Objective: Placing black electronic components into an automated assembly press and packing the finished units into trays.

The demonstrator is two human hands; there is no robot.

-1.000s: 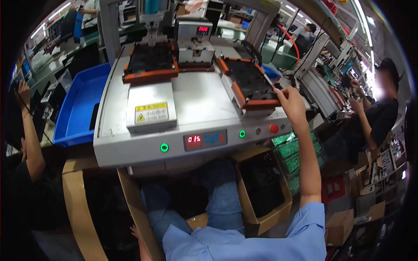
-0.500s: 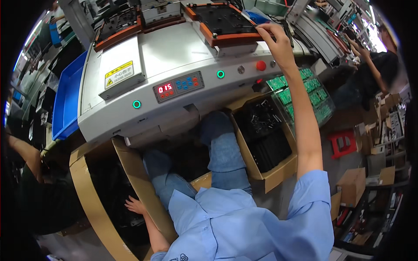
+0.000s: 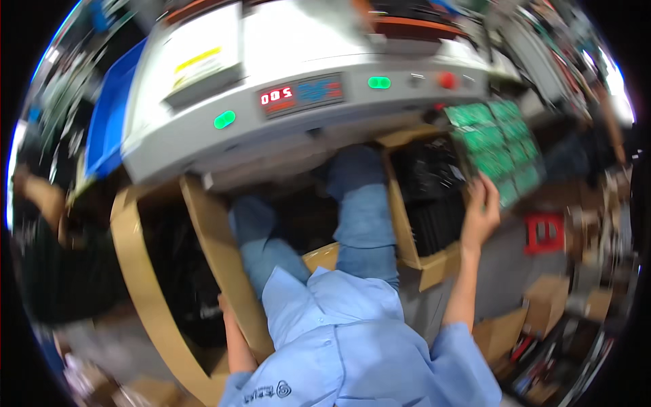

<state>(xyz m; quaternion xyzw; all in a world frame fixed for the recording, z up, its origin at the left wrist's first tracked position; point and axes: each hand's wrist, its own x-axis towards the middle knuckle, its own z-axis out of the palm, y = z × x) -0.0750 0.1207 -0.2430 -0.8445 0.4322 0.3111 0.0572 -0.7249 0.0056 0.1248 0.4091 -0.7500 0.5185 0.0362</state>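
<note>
Fingers of the right hand [image 3: 480, 217], loosely parted, are beside a brown cardboard box [image 3: 439, 269] of black parts [image 3: 432, 227], near green circuit boards [image 3: 491, 146]. The left hand [image 3: 224, 305] (grip unclear) is inside a longer brown carton [image 3: 220, 258].

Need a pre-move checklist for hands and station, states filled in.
1. Right hand off the machine: ok, by the right carton.
2. Right hand touching the green boards: cannot tell, blurred.
3. Left hand fully visible: not ok, mostly hidden by the left carton's flap.
4. Left hand's grip: cannot tell.
5. Green button lights on: ok.
6. Orange-edged right fixture fully in view: not ok, cut off by the top edge.
</note>
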